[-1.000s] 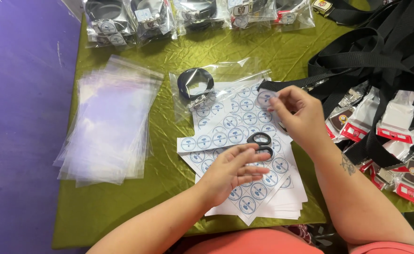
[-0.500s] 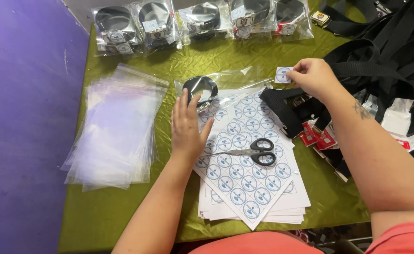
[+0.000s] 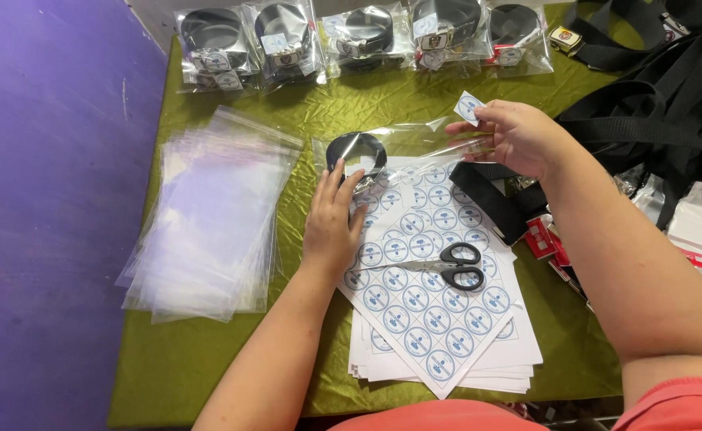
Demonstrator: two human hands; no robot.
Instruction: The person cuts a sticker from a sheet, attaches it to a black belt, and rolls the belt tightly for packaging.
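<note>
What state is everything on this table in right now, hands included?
Left hand: flat, pressing the clear bag.
Right hand: pinching a cut-out sticker.
Clear bag: lying flat, coiled black belt inside.
Scissors: closed, on the sticker sheets.
Empty bags: stacked.
Packed belts: bagged, in a row.

The tablecloth (image 3: 231,351) is olive green and the wall (image 3: 39,199) at 9 o'clock is purple. The sticker sheets (image 3: 435,319) are white with blue round marks. The scissors (image 3: 446,266), coiled belt (image 3: 356,152) and straps (image 3: 654,104) at 2 o'clock are black.
</note>
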